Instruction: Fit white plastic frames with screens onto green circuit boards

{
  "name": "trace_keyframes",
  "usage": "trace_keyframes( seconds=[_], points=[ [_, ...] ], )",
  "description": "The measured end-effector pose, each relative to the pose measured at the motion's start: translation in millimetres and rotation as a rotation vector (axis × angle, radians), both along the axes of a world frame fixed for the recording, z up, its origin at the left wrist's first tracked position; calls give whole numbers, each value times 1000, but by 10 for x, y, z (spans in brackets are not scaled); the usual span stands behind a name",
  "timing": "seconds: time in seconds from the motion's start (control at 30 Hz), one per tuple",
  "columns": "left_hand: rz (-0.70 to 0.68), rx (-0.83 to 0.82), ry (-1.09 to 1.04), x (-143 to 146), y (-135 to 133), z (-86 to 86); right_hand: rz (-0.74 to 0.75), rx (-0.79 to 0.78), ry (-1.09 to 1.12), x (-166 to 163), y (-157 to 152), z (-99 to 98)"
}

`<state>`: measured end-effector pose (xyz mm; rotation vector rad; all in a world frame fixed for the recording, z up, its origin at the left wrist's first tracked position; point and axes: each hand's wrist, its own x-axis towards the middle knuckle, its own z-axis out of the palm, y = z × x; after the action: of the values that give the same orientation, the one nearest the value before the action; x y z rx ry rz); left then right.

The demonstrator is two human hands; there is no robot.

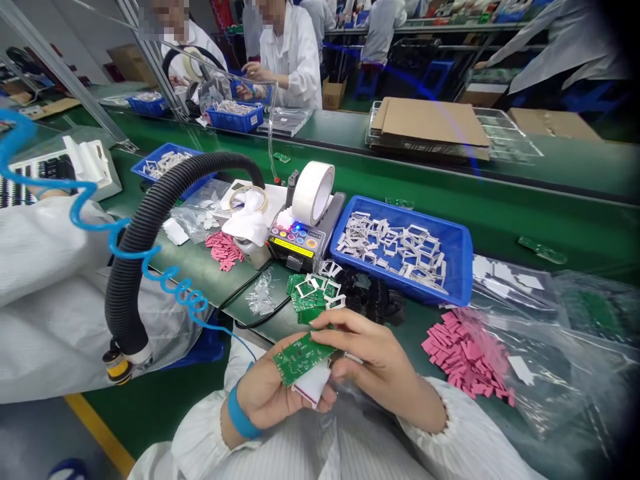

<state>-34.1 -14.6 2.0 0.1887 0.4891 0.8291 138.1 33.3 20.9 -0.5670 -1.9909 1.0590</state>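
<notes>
My left hand (273, 393), with a blue wristband (243, 413), holds a green circuit board (300, 357) from below. My right hand (375, 360) grips the board's right side with its fingers. A white sheet or pad (313, 383) sits under the board, partly hidden by my fingers. Just beyond my hands lie several green boards with pale frames (310, 293), next to a heap of black pieces (373, 297). Pink pads (467, 357) are piled to the right on a clear plastic bag (545, 373).
A blue tray (463, 267) of pale metal frames stands ahead, beside a tape dispenser (295, 240). A black corrugated hose (145, 233) and blue coiled tube (175, 283) curve at left. A co-worker's white sleeve (55, 300) is close on the left.
</notes>
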Motion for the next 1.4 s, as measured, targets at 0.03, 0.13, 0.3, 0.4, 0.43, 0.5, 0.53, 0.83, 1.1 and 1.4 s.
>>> trace_keyframes(
  seconds=[0.03,0.13,0.3,0.4,0.43,0.5,0.53,0.83,1.1,1.4],
  points=[
    [1,-3,4,7,-3,19,9,-19,18,7,-3,-6],
    [-11,-16,3,11,-14,44,23,-161,87,18,-9,8],
    [6,-13,12,-16,-40,28,10,-362,204,-20,-18,63],
    [33,12,16,-36,-47,18,7,-362,223,-43,-24,63],
    [35,18,16,-41,-48,16,7,-341,203,-46,-24,59],
    [34,25,9,-49,-49,15,1,-285,149,-43,-19,52],
    [30,28,4,-52,-49,14,-3,-257,123,-38,-13,50],
    [5,57,6,-146,-25,-3,49,-14,-66,13,69,85],
    [-82,87,-85,-174,-51,-103,176,75,-164,51,165,91],
    [30,61,70,31,34,-3,-320,125,-288,18,-39,122]
  ],
)
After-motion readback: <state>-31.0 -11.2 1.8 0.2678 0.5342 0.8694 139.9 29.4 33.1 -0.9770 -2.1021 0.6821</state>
